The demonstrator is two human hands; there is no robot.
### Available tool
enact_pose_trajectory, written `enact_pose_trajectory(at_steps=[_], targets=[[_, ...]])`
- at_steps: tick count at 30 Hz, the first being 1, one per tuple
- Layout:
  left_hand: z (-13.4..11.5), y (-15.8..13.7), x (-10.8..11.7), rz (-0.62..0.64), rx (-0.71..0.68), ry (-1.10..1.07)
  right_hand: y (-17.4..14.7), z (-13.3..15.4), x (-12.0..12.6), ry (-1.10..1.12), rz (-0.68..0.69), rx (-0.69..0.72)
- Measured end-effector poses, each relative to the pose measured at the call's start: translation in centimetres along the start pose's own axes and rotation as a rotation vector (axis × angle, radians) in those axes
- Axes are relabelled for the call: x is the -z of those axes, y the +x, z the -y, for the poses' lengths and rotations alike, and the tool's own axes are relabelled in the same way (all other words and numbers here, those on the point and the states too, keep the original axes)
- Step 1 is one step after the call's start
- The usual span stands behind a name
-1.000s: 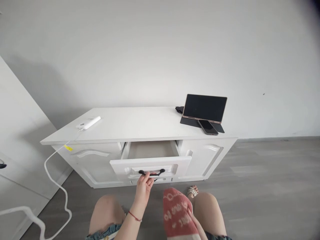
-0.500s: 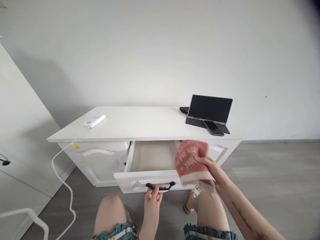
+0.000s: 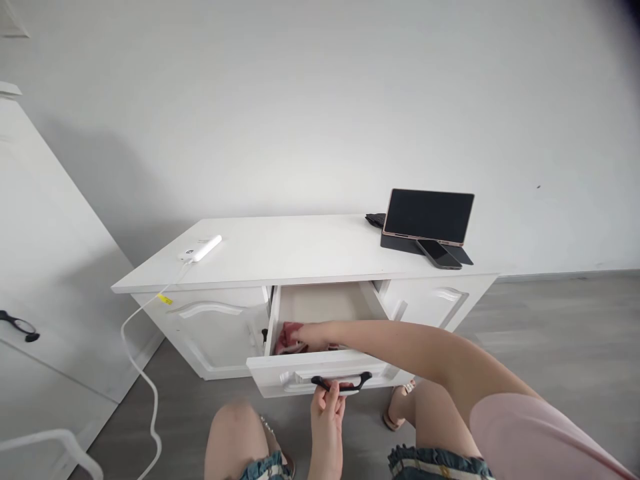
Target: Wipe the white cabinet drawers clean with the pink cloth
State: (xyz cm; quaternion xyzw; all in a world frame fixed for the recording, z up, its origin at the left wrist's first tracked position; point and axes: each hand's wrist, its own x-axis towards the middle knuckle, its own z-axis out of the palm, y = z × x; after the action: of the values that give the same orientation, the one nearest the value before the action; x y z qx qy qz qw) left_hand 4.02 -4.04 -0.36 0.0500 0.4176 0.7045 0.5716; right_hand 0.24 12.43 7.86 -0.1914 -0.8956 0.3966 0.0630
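Observation:
My left hand [image 3: 327,413] has its fingers hooked round the black drawer handle [image 3: 345,384] from below. The white drawer [image 3: 340,301] is pulled out of the middle of the cabinet. Inside it, at the front left, lies a red cloth [image 3: 287,337] with pale parts, bunched and partly covered. My right hand [image 3: 313,336] reaches in over the drawer front and grips this cloth; the front panel hides part of the fingers. The right forearm crosses the drawer's right side.
On the white cabinet top [image 3: 280,250] stand a tablet [image 3: 429,217] on a dark stand, a phone [image 3: 439,255] and a black item [image 3: 375,219]. A white plugged-in device [image 3: 201,249] trails a white cable [image 3: 145,373] to the floor. A white cupboard [image 3: 45,233] stands left.
My right hand has carried the red cloth leftward and down, from above the drawer's right front corner into the drawer. My left hand keeps hold of the handle. The view has shifted slightly.

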Motion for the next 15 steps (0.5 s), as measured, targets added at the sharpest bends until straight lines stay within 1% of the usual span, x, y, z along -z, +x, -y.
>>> enact_pose_trajectory(at_steps=[3, 5, 7, 9, 11, 12, 15], targets=[[-0.3, -0.4, -0.2, 0.000, 0.003, -0.011, 0.6, -0.4, -0.7, -0.112, 0.270, 0.004], [-0.5, -0.7, -0.5, -0.026, 0.001, -0.021, 0.9, -0.5, -0.5, -0.157, 0.374, 0.003], [-0.6, -0.9, -0.7, -0.055, 0.002, -0.028, 1.1, -0.5, -0.3, -0.273, 0.459, 0.020], [-0.6, -1.0, -0.8, -0.074, 0.004, -0.032, 1.3, -0.7, -0.3, -0.460, 0.505, 0.034], [-0.6, -0.9, -0.9, -0.085, -0.004, -0.035, 1.7, -1.0, -0.4, -0.626, 0.508, 0.029], [-0.5, -0.9, -0.9, -0.097, -0.004, -0.031, 1.9, -1.2, -0.5, -0.672, 0.492, 0.018], [-0.4, -0.9, -1.1, -0.140, -0.018, -0.011, 2.8, -2.2, 0.0, -0.718, 0.417, -0.010]])
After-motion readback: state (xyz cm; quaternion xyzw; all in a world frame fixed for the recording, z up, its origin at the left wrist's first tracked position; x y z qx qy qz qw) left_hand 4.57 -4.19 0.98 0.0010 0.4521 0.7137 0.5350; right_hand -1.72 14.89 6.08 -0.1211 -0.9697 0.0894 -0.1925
